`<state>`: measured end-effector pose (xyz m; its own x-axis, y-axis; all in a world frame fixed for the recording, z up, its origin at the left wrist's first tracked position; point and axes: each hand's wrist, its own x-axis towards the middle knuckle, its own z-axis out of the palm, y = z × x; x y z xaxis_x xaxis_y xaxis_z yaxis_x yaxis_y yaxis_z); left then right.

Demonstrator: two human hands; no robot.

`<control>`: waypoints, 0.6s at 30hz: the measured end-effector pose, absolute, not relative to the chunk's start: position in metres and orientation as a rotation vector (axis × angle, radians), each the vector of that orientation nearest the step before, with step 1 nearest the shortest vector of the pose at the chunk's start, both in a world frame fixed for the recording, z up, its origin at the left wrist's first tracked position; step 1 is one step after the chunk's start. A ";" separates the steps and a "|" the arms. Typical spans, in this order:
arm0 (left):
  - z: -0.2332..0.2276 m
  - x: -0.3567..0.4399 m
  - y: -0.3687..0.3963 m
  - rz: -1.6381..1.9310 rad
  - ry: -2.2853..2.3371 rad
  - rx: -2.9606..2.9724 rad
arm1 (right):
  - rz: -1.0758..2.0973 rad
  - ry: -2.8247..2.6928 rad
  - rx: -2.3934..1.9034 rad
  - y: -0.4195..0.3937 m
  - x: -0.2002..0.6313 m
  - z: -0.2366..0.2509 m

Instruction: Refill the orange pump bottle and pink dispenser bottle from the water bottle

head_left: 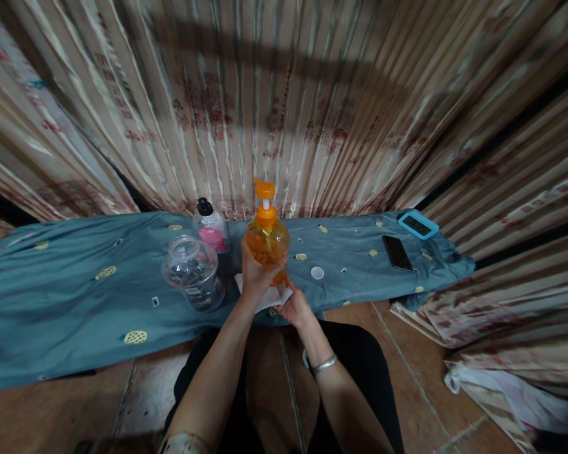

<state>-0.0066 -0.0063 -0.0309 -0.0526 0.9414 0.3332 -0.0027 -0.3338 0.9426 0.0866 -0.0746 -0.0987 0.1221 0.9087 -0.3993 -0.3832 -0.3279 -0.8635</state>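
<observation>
A clear pump bottle with amber liquid and an orange pump top stands upright in front of me. My left hand is wrapped around its left side. Low on the bottle's right side, my right hand grips a white tissue that spreads out by the base; whether it is paper or cloth I cannot tell. To the left of the bottle stand an open, clear plastic jar and, behind it, a clear bottle with a black cap and pink label.
A teal patterned cloth covers the long, narrow table. On the right lie a small white round lid, a black phone and a blue-framed digital clock. Pleated curtains hang close behind and at the right.
</observation>
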 end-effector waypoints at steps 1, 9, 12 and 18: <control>-0.032 -0.007 -0.006 1.492 1.059 1.419 | 1.445 -0.622 -1.324 -0.073 0.089 -0.100; -0.038 -0.008 0.001 1.476 1.141 1.418 | 0.904 -1.080 -1.747 -0.065 0.135 -0.085; -0.038 -0.007 0.000 1.473 1.129 1.416 | 0.682 -1.262 -1.777 -0.072 0.140 -0.063; -0.034 0.000 -0.004 1.445 1.149 1.395 | 0.582 -1.560 -1.602 -0.076 0.119 -0.026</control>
<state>-0.0002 -0.0038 -0.0335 -0.0671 0.9618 0.2653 0.0425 -0.2629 0.9639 0.1188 -0.0759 -0.0257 0.1305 0.9698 0.2059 0.5977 0.0887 -0.7968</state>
